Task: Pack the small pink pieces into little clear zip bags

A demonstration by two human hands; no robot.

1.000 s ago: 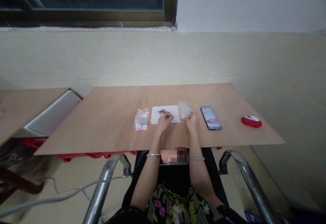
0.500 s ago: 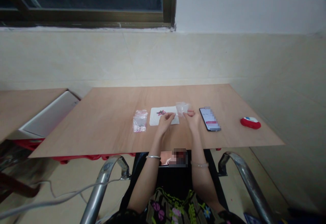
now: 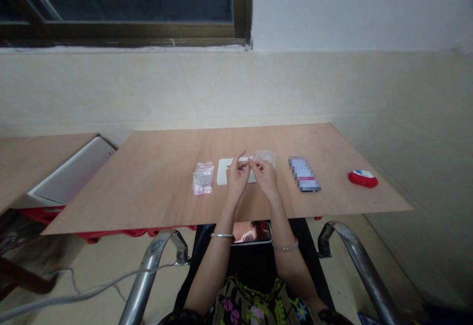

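My left hand is over a white sheet on the table, its index finger raised and its other fingers curled in a pinch. Its fingertips meet those of my right hand, which is pinched too. Something small and pinkish shows at the left fingers, too small to name. A clear plastic bag lies just behind my right hand, overlapping the sheet's right side. The small dark and pink pieces on the sheet are mostly hidden by my hands. Left of the sheet lies a stack of clear zip bags.
A phone lies right of my hands, and a red and white object farther right on the wooden table. Another phone rests on my lap. Metal chair arms flank me, and a grey cable crosses the left one.
My hands have come together over the sheet, the right one moving left from beside the clear bag. My left index finger has lifted. The view has shifted slightly.
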